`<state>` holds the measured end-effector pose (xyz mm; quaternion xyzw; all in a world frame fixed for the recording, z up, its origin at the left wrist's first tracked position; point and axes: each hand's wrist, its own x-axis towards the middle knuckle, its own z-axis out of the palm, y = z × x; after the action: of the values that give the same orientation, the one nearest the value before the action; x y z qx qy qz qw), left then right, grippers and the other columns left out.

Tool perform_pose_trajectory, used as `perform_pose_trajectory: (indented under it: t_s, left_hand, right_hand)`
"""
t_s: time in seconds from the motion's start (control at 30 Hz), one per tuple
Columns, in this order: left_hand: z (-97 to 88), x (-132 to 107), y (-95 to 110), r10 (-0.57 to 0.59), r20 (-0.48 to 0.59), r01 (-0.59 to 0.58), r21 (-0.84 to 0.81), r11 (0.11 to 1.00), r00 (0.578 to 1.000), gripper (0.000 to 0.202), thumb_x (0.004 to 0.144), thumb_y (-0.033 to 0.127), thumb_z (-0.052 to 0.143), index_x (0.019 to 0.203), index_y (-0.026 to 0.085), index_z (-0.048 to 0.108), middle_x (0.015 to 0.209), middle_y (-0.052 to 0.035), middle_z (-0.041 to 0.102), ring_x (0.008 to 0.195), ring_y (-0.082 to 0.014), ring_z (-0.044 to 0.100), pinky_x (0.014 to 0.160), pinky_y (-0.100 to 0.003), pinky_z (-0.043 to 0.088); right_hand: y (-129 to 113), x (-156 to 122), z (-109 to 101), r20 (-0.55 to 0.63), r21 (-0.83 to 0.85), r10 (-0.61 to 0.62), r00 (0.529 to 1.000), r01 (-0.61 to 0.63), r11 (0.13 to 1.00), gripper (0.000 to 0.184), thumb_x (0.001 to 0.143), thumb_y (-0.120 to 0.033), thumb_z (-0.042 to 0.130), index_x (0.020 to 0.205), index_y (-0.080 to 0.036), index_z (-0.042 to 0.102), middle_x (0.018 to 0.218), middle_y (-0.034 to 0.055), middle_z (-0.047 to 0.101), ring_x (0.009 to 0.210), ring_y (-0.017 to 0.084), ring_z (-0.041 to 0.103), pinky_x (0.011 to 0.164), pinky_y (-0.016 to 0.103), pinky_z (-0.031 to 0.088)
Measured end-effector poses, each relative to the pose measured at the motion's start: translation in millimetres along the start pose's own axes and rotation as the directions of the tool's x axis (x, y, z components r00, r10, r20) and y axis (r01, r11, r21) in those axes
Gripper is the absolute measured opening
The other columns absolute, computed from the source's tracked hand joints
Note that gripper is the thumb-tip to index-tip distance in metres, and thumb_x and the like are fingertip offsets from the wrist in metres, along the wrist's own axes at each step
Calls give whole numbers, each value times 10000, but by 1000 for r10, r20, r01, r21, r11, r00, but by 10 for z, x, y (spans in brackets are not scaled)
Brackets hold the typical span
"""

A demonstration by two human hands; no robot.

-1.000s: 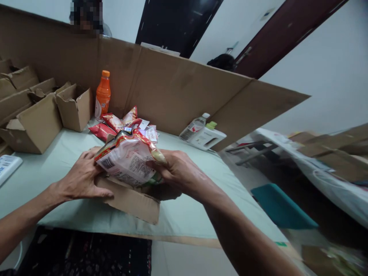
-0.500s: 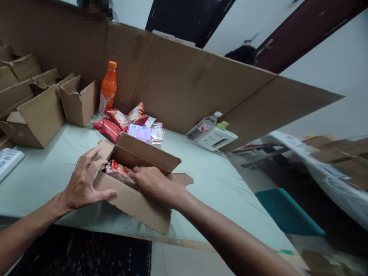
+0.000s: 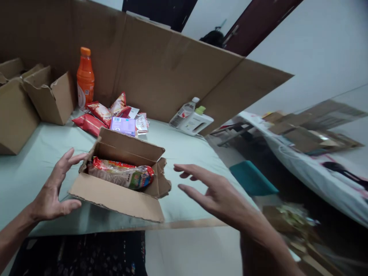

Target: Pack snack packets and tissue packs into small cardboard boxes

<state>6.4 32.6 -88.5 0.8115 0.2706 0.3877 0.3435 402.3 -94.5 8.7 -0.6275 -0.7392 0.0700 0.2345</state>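
An open cardboard box (image 3: 115, 197) stands on the pale green tablecloth, its flaps folded outward. Inside lies a clear plastic food packet (image 3: 123, 174) with red, green and blue print. My left hand (image 3: 56, 189) is at the box's left end, fingers spread and thumb apart, holding nothing; its fingertips come close to the left flap, and I cannot tell if they touch. Off the right end, my right hand (image 3: 211, 191) hovers apart from the box, empty, with thumb and fingers separated.
Behind the box are red snack packets (image 3: 90, 124), a purple packet (image 3: 123, 125) and an orange drink bottle (image 3: 85, 78). Farther right, a clear bottle (image 3: 184, 113) leans beside a white jug (image 3: 198, 123). Cardboard boxes (image 3: 56, 96) stand left, before a tall cardboard panel (image 3: 161, 69).
My right hand has come out of the box and moved right, uncovering the food packet. My left hand has drawn slightly away leftward. The camera view has turned right.
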Motion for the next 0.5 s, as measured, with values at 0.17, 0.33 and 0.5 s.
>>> perform_pose_trajectory:
  t_s: [0.17,0.33,0.5]
  left_hand:
    - [22,101,126,79,49,-86,163,983,996,917,957,493,649,1685,356,109,1620,-141,461,1496,-403,448,1240,-682,349]
    - [-57,206,226,107,118,-136,278,951,987,815,938,443,679,1641,341,281,1587,-113,497,1455,-362,494,1201,-566,453]
    - [9,312,315,196,52,-201,372,906,979,516,1000,373,651,1488,332,489,1370,-89,660,1266,-304,621,1078,-485,536]
  right_hand:
    - [-102,123,416,77,35,-83,994,81,996,341,973,-329,627,1283,-196,672,1296,155,691,1092,279,720,838,412,642]
    - [-137,231,496,94,-75,-122,988,130,989,349,968,-367,646,1289,-234,674,1358,152,653,1199,323,666,980,506,588]
    - [-40,229,501,71,-78,-158,985,164,983,409,959,-378,649,1341,-234,669,1434,157,636,1291,354,611,1060,583,534]
